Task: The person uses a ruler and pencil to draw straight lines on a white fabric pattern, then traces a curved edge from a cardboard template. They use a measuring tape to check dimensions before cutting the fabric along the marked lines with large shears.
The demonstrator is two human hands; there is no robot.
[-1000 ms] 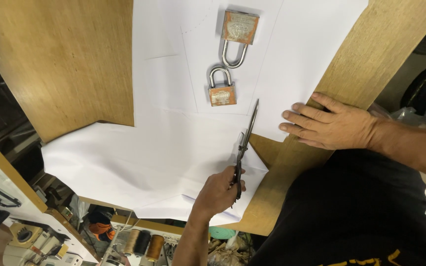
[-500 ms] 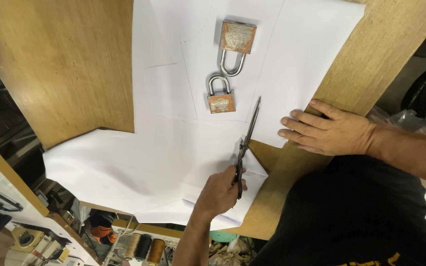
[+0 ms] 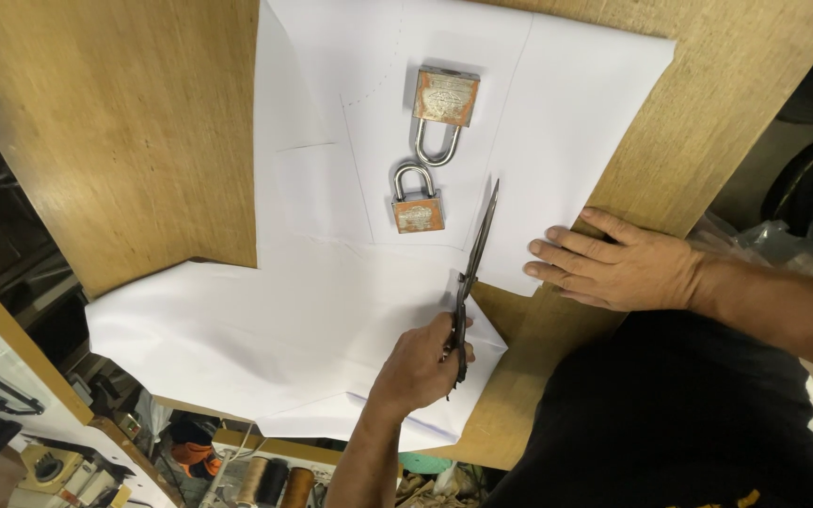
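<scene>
dark scissors (image 3: pixel 470 277) lie nearly closed, blades pointing away, cutting into a large white paper sheet (image 3: pixel 237 329).

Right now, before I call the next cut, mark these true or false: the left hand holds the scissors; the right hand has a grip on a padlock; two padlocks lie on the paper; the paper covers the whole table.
1. The left hand holds the scissors. True.
2. The right hand has a grip on a padlock. False: it lies flat on the white paper, apart from both padlocks.
3. Two padlocks lie on the paper. True: the larger padlock and the smaller padlock, shackles toward each other.
4. The paper covers the whole table. False: bare wooden table shows beside it.
</scene>
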